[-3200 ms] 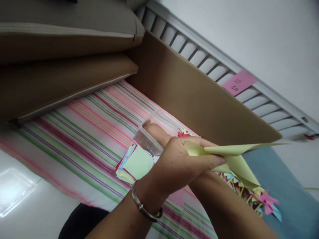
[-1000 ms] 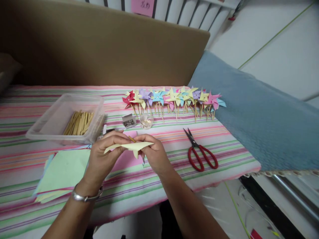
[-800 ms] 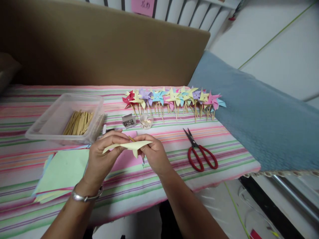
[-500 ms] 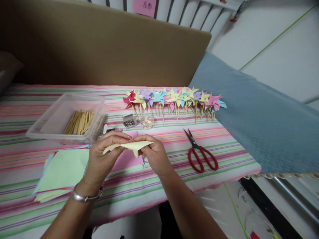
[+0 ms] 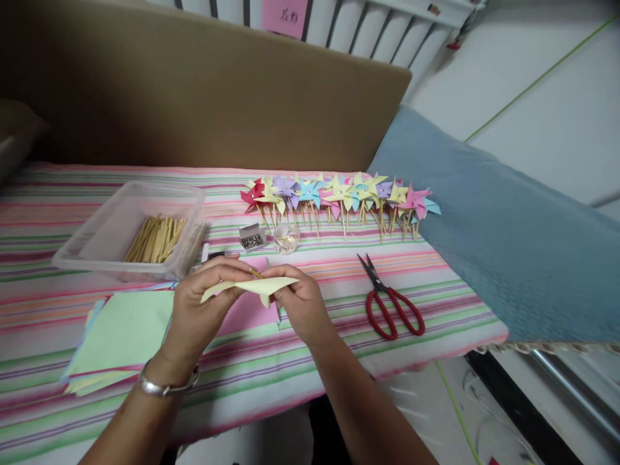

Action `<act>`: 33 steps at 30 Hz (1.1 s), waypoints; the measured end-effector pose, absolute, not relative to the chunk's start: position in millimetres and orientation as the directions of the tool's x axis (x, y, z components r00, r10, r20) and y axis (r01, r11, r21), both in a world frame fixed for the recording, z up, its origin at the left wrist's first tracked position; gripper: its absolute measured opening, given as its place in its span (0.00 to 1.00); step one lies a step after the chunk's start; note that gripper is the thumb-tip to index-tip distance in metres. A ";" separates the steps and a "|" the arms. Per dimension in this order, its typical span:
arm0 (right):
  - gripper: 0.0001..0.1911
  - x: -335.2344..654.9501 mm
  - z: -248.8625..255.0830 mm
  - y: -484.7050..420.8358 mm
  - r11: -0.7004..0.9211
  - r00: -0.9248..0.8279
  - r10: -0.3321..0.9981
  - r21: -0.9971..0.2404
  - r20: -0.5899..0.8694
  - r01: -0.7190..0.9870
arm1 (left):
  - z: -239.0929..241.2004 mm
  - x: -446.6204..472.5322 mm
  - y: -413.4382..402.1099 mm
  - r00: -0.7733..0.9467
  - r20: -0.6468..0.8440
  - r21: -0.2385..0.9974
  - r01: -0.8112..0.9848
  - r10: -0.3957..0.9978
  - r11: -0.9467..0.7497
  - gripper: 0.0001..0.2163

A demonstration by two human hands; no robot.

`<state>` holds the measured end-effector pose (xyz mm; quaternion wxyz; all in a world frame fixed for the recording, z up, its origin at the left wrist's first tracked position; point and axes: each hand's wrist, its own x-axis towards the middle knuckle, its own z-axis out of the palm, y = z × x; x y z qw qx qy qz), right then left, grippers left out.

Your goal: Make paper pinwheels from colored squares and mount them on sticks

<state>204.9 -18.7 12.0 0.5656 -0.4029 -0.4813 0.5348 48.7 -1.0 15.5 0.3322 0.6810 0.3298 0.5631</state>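
A striped cloth in pink, white, green and purple (image 5: 242, 374) spreads beneath a clear rectangular plastic tub (image 5: 104, 236). A flat brown board (image 5: 217, 90) stands behind the tub, and a pale blue textured cover (image 5: 484, 226) drapes well to its right. A row of multicoloured paper pinwheels on wooden sticks (image 5: 339, 192) lines the cloth's far side, right of the tub. In front and to the right of the tub, a person's 2 hands work together, the left hand (image 5: 198, 303) and the right hand (image 5: 305, 307) each clamped on an end of a pale yellow folded-paper piece (image 5: 256, 284). A stack of coloured paper squares, pale green on top (image 5: 123, 332), lies just in front of the tub. Red-handled metal scissors (image 5: 380, 285), blades slightly parted, rest well to its right. Closer on that side sit a clear round plastic container (image 5: 285, 227) and a small grey box of metal pins (image 5: 249, 229). What appears to be a thin brown stick (image 5: 256, 274) pokes up behind the yellow paper, its lower part hidden.
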 end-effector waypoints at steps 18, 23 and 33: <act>0.05 201.7 13.2 -19.6 0.203 0.041 0.979 -0.978 0.202 -0.036 | 9.2 52.0 -2.0 0.070 0.450 0.893 -0.022 0.890 -0.449 0.06; 0.05 199.6 13.1 -21.2 0.217 0.080 0.973 -0.976 0.215 -0.013 | 9.6 53.4 -3.3 0.054 0.464 0.886 -0.024 0.884 -0.463 0.07; 0.07 197.9 10.3 -20.4 0.258 0.087 0.962 -0.966 0.257 0.002 | 14.6 55.2 -6.0 0.042 0.423 0.906 -0.011 0.905 -0.423 0.04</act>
